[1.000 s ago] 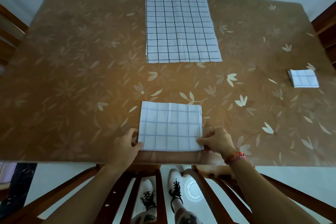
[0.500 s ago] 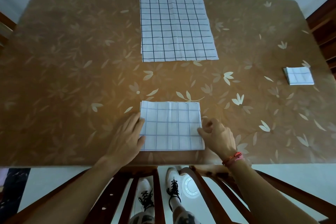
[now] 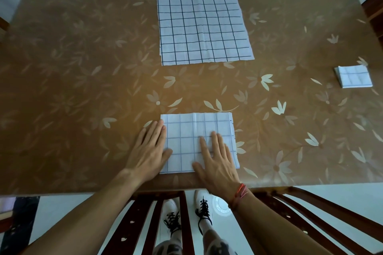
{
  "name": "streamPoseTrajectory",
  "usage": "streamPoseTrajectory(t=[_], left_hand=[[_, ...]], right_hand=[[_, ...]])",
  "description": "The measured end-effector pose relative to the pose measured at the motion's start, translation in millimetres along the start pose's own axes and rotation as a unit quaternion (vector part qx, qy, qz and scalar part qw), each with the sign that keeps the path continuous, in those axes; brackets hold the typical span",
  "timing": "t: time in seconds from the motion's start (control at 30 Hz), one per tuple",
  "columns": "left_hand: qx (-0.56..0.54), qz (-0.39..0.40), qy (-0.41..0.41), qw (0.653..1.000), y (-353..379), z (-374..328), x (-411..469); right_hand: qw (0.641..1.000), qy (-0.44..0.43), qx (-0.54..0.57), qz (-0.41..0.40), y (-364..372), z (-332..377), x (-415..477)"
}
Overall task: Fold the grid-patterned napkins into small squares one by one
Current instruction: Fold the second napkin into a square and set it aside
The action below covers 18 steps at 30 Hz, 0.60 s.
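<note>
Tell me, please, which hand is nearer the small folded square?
Right. The right hand lies on the half-folded napkin; the left hand rests at its left edge, farther from the small folded square.

Seen from above, a half-folded grid napkin (image 3: 199, 130) lies near the front edge of a brown, leaf-patterned counter (image 3: 83, 68). The left hand (image 3: 150, 151) rests flat along its left edge; the right hand (image 3: 217, 159) presses flat on its right half. A stack of unfolded grid napkins (image 3: 202, 20) lies farther back. A small folded square (image 3: 354, 76) sits far right.
</note>
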<state>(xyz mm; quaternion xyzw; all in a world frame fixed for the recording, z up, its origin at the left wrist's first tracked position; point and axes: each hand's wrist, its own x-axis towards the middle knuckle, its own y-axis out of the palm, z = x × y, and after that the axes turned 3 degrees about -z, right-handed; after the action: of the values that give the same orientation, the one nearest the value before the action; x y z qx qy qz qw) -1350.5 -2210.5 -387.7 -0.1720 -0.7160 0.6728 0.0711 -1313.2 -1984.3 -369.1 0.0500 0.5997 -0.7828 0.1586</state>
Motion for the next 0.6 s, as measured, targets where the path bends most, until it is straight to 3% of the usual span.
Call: streamPoseTrajectory(t=[0.27,0.4,0.6], left_hand=[[-0.02,-0.023,0.05,0.998,-0.7,-24.7,-8.5],[-0.004,-0.004,0.033,0.999,11.9,-27.0,-12.7],[0.008,-0.001,0.03,1.0,21.3,-26.3,-12.9]], right_hand=[[0.998,-0.027,-0.032,-0.047,1.2,15.6,0.5],[0.994,-0.088,-0.036,-0.047,13.7,29.7,2.3],[0.994,-0.089,-0.049,-0.031,30.0,25.5,4.0]])
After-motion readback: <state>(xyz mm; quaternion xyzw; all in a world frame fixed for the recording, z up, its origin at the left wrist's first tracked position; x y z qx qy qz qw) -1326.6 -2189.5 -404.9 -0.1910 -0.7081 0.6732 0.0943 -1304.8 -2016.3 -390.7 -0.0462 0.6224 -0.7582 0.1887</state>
